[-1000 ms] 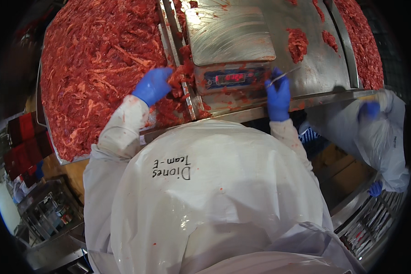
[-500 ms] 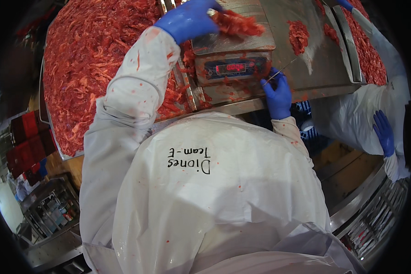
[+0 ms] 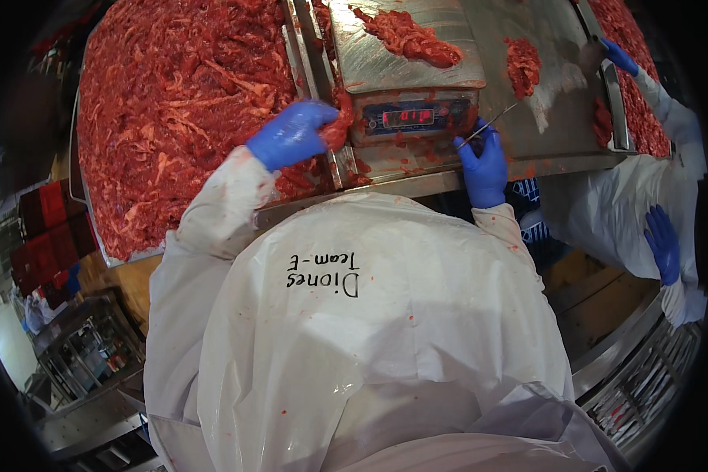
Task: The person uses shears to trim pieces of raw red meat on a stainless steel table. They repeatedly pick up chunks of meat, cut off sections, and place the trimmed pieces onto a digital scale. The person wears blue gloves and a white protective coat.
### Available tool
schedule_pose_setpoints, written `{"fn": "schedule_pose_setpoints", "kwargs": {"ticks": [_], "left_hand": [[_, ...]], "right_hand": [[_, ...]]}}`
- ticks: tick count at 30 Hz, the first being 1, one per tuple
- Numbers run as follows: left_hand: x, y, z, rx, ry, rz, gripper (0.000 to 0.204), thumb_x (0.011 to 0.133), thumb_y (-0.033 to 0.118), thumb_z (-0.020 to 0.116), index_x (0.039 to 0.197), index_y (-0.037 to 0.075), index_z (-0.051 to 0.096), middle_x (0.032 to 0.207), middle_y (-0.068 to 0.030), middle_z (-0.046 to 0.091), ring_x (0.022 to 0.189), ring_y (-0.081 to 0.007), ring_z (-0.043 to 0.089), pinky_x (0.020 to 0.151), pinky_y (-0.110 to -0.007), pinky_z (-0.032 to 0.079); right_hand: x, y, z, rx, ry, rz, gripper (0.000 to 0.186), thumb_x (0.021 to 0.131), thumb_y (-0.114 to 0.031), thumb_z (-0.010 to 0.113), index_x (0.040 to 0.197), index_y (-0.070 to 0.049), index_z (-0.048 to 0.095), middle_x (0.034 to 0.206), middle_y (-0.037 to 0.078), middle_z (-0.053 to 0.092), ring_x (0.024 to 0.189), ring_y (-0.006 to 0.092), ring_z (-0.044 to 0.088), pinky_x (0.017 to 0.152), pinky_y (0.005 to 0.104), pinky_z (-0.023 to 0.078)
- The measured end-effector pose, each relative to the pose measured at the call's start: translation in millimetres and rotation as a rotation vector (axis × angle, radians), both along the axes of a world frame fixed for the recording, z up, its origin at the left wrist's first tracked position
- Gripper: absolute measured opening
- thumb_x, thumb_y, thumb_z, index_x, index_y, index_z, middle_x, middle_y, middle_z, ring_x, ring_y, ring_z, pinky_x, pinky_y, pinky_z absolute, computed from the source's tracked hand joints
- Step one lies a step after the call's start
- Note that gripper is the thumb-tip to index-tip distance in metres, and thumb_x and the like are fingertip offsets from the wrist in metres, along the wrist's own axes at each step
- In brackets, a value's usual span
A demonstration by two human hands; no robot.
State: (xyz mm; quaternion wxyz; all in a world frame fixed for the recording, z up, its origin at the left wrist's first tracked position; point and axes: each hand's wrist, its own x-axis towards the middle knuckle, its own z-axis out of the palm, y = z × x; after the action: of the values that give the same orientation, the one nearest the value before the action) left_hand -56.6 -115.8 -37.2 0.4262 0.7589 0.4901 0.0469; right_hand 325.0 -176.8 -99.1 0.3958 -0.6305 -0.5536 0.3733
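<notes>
On the scale point(image 3: 389, 76) — red meat point(image 3: 413, 39), in the right hand point(image 3: 484, 167) — thin tool point(image 3: 499, 119)

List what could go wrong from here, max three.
1. The thin metal tool in the right hand sticks out past the glove; it might snag or nick something.
2. Meat scraps at the left hand's fingertips could drop onto the metal divider.
3. The meat piece on the scale lies near the pan's right edge; a bump might shift it.
</notes>
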Motion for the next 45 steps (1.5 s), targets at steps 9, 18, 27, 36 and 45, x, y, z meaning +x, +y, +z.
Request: {"fn": "schedule_pose_setpoints", "kwargs": {"ticks": [9,18,27,36,45], "left_hand": [[-20.9,-55.1,5.3,-0.304,0.100,-0.041,0.055,0.081,0.018,0.079,0.131,0.001,0.065,0.115,-0.0155,0.073,0.107,-0.0243,0.067,0.092,-0.040,0.054],[-4.9,24.4,98.5,-0.575,-0.350,-0.181,0.057,0.081,0.014,0.079,0.134,-0.003,0.063,0.117,-0.0075,0.070,0.107,-0.0176,0.064,0.096,-0.032,0.051],[16.5,76.7,86.5,0.332,-0.092,0.283,0.043,0.089,0.017,0.077,0.124,-0.003,0.066,0.109,-0.0106,0.073,0.093,-0.0163,0.069,0.084,-0.034,0.057],[-51.6,-41.0,21.7,-0.573,-0.060,-0.161,0.027,0.081,0.004,0.077,0.107,0.001,0.072,0.102,-0.0079,0.070,0.096,-0.0179,0.067,0.085,-0.033,0.056],[42.2,71.5,78.3,-0.032,-0.514,0.162,0.031,0.087,0.012,0.077,0.116,0.003,0.072,0.103,-0.0080,0.072,0.090,-0.0143,0.067,0.082,-0.032,0.054]], "right_hand": [[-5.9,0.1,-2.6,0.033,0.127,-0.015,0.062,0.092,-0.024,0.080,0.142,0.000,0.052,0.121,0.011,0.067,0.104,0.0192,0.068,0.091,0.0346,0.055],[-2.2,-0.3,0.5,0.004,-0.031,-0.015,0.058,0.091,-0.024,0.081,0.138,0.000,0.056,0.117,0.013,0.068,0.101,0.0207,0.070,0.090,0.0352,0.055],[-3.0,-2.6,6.3,0.057,-0.111,-0.028,0.061,0.090,-0.026,0.082,0.138,0.001,0.057,0.116,0.012,0.069,0.100,0.0201,0.071,0.089,0.0347,0.056],[-8.1,-2.8,2.1,0.011,0.059,-0.042,0.066,0.089,-0.027,0.083,0.141,0.000,0.054,0.119,0.012,0.067,0.103,0.0190,0.069,0.090,0.0336,0.055],[2.3,0.5,-13.2,0.014,-0.006,-0.020,0.063,0.090,-0.025,0.082,0.141,0.000,0.054,0.125,0.013,0.067,0.105,0.0207,0.069,0.093,0.0344,0.055]]}}
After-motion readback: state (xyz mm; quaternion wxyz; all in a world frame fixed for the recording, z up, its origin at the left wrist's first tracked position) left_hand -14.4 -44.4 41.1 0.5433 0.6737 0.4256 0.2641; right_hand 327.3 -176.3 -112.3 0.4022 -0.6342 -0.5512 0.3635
